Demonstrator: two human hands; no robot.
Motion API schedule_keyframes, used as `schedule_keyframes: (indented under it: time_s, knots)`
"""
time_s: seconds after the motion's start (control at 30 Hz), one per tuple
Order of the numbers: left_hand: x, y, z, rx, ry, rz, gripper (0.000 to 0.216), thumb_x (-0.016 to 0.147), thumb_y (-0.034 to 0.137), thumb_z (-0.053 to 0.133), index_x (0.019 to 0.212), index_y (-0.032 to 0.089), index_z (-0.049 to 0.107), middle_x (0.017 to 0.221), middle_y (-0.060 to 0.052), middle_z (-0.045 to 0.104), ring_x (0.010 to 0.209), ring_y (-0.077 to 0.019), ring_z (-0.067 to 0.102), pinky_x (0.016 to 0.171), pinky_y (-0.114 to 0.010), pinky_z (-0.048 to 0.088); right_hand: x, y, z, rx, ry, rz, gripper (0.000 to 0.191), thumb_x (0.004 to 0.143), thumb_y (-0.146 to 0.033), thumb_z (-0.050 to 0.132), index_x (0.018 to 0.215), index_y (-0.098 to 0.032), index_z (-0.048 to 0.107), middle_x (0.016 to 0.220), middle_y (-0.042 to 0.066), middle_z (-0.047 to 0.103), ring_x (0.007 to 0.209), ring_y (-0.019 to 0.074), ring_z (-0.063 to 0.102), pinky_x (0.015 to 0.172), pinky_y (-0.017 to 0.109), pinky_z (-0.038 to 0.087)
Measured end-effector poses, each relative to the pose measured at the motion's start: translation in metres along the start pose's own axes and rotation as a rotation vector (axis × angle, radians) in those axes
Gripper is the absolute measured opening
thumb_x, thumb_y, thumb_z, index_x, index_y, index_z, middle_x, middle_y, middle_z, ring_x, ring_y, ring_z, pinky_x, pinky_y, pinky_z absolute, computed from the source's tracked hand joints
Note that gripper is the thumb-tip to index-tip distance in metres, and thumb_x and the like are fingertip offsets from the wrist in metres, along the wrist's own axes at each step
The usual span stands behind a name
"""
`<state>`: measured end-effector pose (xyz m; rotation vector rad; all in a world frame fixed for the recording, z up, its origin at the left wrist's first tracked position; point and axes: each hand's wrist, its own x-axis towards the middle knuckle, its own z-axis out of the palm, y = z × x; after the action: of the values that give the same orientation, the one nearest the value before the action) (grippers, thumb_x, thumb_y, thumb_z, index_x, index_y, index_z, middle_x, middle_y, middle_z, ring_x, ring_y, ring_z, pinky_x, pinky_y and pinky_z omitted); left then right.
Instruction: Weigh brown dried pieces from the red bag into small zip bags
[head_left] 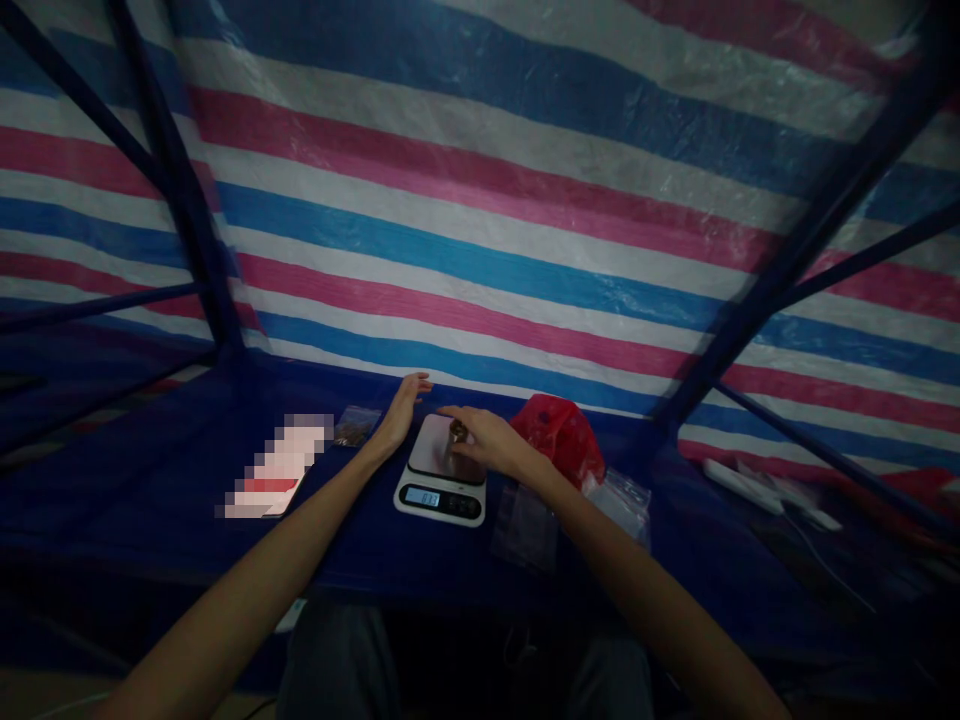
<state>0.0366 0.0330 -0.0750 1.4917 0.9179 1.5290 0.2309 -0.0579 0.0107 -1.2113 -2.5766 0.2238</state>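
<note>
Dim light falls on a dark blue table (360,555), with the person's trousered legs (337,655) below its near edge. Close to that edge stands a small white scale (403,505), its lit screen (424,497) too blurred to read surely. Just right of it lie thin clear bags (526,535), partly under the right forearm (622,560). Well to the left lies a pale flat thing (283,470) with a red patch, blurred into blocks. The right hand (487,440) reaches over the scale's plate (430,450), thumb and fingers curved around a small brownish metal piece (458,432); whether they pinch it or merely touch it, I cannot tell. The piece is on or just above the plate. Beside the scale's far left corner, the left hand (401,417) has its fingers loosely stretched out. To its left lies a small clear packet (355,428) of brown bits. Right of the right hand sits a crumpled red bag (566,435). Behind, a striped sheet (480,230) in blue, white and pink hangs across a dark blue metal frame (193,225).
</note>
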Motion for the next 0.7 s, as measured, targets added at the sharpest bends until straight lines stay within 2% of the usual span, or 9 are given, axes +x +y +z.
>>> schedule_keyframes:
  time_s: [0.07,0.13,0.17,0.27,0.33,0.37,0.43,0.57,0.7]
  knots:
    - [0.001,0.004,-0.008,0.017,0.038,0.017,0.055,0.095,0.065,0.037,0.117,0.02,0.059,0.111,-0.01,0.067,0.104,-0.0221,0.064,0.094,-0.04,0.048,-0.007,0.001,0.003,-0.008,0.015,-0.016,0.066,0.091,-0.022,0.066,0.151,-0.02,0.04,0.128,0.013,0.064,0.114,0.0247,0.061,0.098,0.038,0.047]
    - [0.002,0.007,-0.014,0.028,0.066,0.031,0.054,0.095,0.065,0.038,0.115,0.02,0.059,0.107,-0.01,0.067,0.101,-0.0219,0.064,0.09,-0.038,0.049,-0.026,0.006,0.0,-0.003,0.089,0.0,0.068,0.092,-0.024,0.065,0.153,-0.022,0.036,0.133,0.013,0.06,0.119,0.0248,0.058,0.101,0.04,0.046]
    - [0.002,0.008,-0.015,0.039,0.076,0.038,0.053,0.095,0.064,0.038,0.114,0.019,0.06,0.106,-0.01,0.068,0.099,-0.0218,0.065,0.088,-0.037,0.05,-0.039,0.009,-0.003,-0.004,0.123,0.023,0.065,0.092,-0.023,0.064,0.152,-0.023,0.039,0.134,0.013,0.059,0.12,0.0246,0.057,0.102,0.041,0.046]
    - [0.004,0.004,-0.014,0.087,0.075,0.038,0.052,0.094,0.064,0.041,0.109,0.019,0.06,0.101,-0.009,0.068,0.094,-0.0212,0.065,0.081,-0.035,0.051,-0.087,0.018,-0.011,-0.026,0.116,0.147,0.035,0.094,-0.017,0.058,0.129,-0.02,0.062,0.124,0.012,0.064,0.113,0.0233,0.062,0.097,0.037,0.048]
    - [0.004,0.001,-0.01,0.121,0.045,0.022,0.052,0.093,0.064,0.04,0.106,0.018,0.06,0.099,-0.009,0.068,0.09,-0.0204,0.065,0.077,-0.033,0.051,-0.116,0.022,-0.011,-0.037,0.049,0.242,0.021,0.094,-0.016,0.057,0.11,-0.017,0.069,0.111,0.011,0.068,0.103,0.0227,0.066,0.091,0.034,0.049]
    - [0.004,0.0,-0.008,0.135,0.024,0.015,0.052,0.092,0.064,0.04,0.105,0.018,0.061,0.097,-0.009,0.068,0.088,-0.0201,0.065,0.075,-0.033,0.051,-0.127,0.024,-0.009,-0.038,0.029,0.277,0.018,0.094,-0.017,0.058,0.107,-0.017,0.07,0.107,0.01,0.069,0.1,0.0226,0.067,0.088,0.033,0.049]
    - [0.002,0.002,-0.006,0.175,-0.043,0.012,0.049,0.09,0.062,0.044,0.102,0.019,0.063,0.094,-0.008,0.068,0.085,-0.0199,0.065,0.072,-0.032,0.05,-0.143,0.025,-0.004,-0.04,0.029,0.311,0.021,0.093,-0.018,0.06,0.112,-0.018,0.069,0.109,0.01,0.069,0.101,0.0232,0.067,0.088,0.032,0.049]
    - [-0.002,0.023,-0.015,0.289,-0.228,0.058,0.033,0.074,0.051,0.071,0.087,0.021,0.072,0.091,-0.006,0.071,0.085,-0.022,0.064,0.074,-0.033,0.05,-0.149,0.022,0.005,-0.029,0.086,0.285,0.033,0.095,-0.022,0.059,0.128,-0.018,0.062,0.119,0.012,0.066,0.109,0.0241,0.064,0.093,0.033,0.048]
    - [-0.008,0.043,-0.025,0.524,-0.447,0.164,0.026,0.076,0.047,0.072,0.087,0.024,0.078,0.088,-0.006,0.072,0.086,-0.0241,0.062,0.08,-0.038,0.048,-0.143,0.018,0.004,-0.028,0.153,0.288,0.035,0.096,-0.026,0.058,0.13,-0.019,0.06,0.121,0.012,0.066,0.109,0.0241,0.065,0.093,0.034,0.048]
